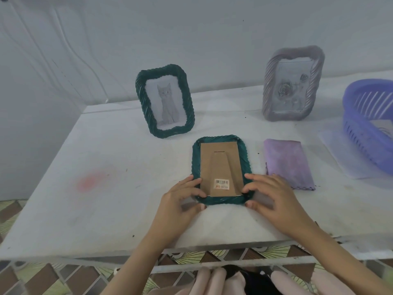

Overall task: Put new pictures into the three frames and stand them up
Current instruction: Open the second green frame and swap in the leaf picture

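Fingers (191,189) grip both near corners of the face-down frame (221,165).

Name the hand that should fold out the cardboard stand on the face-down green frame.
Right, narrowly. The right hand has fingertips just beside the foot of the cardboard stand; the left hand grips the left rim of the face-down green frame and can steady it.

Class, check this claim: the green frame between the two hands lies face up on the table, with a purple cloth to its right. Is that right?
No. The head view shows the green frame lying face down, its cardboard back upward. It does lie on the table between the left hand and right hand, purple cloth to its right.
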`<state>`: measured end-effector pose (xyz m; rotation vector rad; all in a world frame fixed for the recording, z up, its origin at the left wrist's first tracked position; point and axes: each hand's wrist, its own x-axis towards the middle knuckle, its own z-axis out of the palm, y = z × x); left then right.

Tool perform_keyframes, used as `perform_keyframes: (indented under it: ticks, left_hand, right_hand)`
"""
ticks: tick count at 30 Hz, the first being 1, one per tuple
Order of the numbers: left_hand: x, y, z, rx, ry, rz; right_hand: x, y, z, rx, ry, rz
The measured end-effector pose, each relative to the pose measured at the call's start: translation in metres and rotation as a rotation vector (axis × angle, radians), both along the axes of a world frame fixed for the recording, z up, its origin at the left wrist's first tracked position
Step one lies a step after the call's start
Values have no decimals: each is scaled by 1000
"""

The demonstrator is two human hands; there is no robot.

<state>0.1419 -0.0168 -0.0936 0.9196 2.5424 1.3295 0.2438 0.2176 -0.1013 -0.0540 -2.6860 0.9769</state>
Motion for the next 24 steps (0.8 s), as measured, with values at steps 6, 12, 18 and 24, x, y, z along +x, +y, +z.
perform_keyframes:
  ticks: [6, 12, 18, 24]
  left_hand:
    - [-2, 0, -2, -6, 30, -11]
    - [4, 0, -2, 1, 10, -8]
    - [1, 4, 15, 66, 5, -26]
    - [-6, 17, 14, -120, 105, -118]
  right_hand:
    - [0, -1, -2, 24, -17, 8]
    - [0, -2, -2, 48, -6, 9]
    - [5, -2, 7, 17, -29, 11]
    - [-3, -12, 13, 152, -61, 5]
